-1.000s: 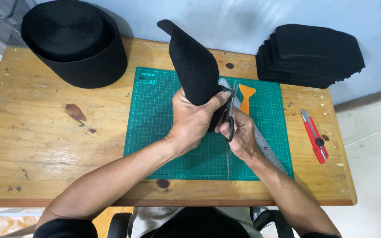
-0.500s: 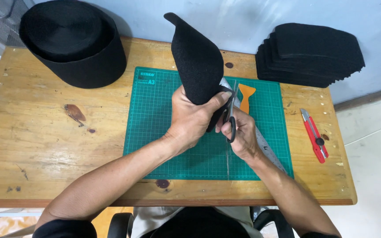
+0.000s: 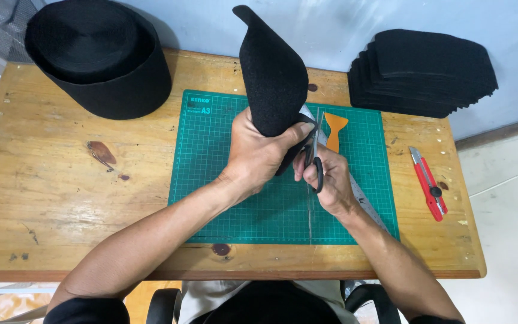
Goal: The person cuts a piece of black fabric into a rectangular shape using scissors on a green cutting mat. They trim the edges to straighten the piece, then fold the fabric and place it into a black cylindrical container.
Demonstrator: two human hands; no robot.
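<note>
My left hand (image 3: 259, 157) grips the lower end of a black felt piece (image 3: 270, 78) that stands upright and curls over the green cutting mat (image 3: 211, 180). Right beside it, my right hand (image 3: 330, 180) holds black-handled scissors (image 3: 314, 157), their blades hidden against the felt's lower edge. A metal ruler (image 3: 368, 204) lies on the mat under my right wrist.
A big roll of black felt (image 3: 98, 57) stands at the back left of the wooden table (image 3: 61, 198). Several cut black felt pieces (image 3: 424, 72) are stacked at the back right. An orange template (image 3: 334, 129) lies on the mat, a red utility knife (image 3: 428, 183) at the right.
The felt piece has turned more upright, its tip moving right and up. Both hands stay in nearly the same place with the scissors at the felt's base.
</note>
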